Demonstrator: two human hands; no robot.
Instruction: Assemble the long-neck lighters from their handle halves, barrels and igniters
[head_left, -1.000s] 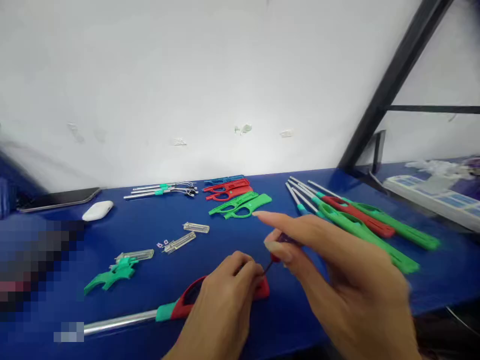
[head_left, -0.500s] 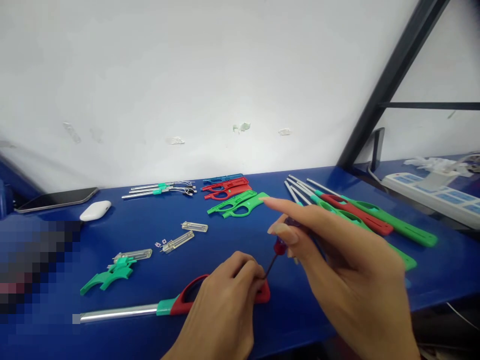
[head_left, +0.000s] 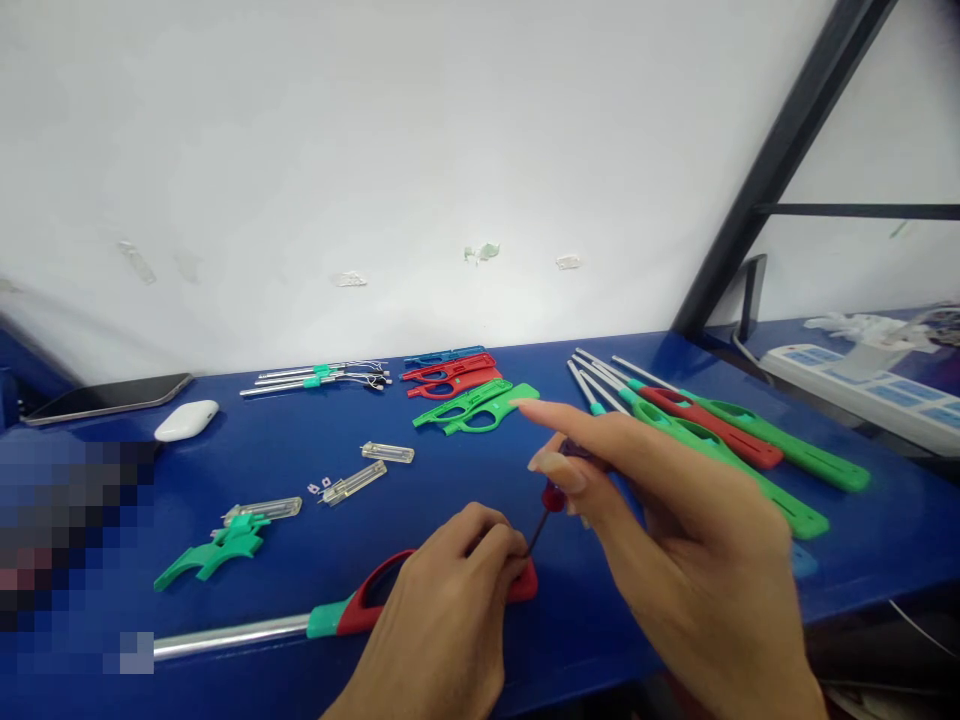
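Note:
A red-handled lighter [head_left: 360, 605] with a teal collar and a long metal tube lies along the front of the blue table [head_left: 300, 560]. My left hand [head_left: 450, 610] is closed over its handle and presses it down. My right hand [head_left: 675, 520] pinches a small screwdriver [head_left: 553, 497] with a red and dark handle. Its thin shaft slants down to the lighter's handle, right by my left fingertips. My right index finger sticks out straight.
Finished green and red lighters [head_left: 720, 440] lie at the right. Red, green and blue handle shells [head_left: 465, 390] and metal tubes [head_left: 315, 378] lie further back. Clear tanks [head_left: 360, 480], a green shell [head_left: 210, 555], a white case [head_left: 186, 420], a phone [head_left: 105, 397] and a power strip [head_left: 862, 395] are around.
The right hand with the screwdriver has shifted slightly, rising then settling back. The left hand stays on the red lighter. The view has drifted a little.

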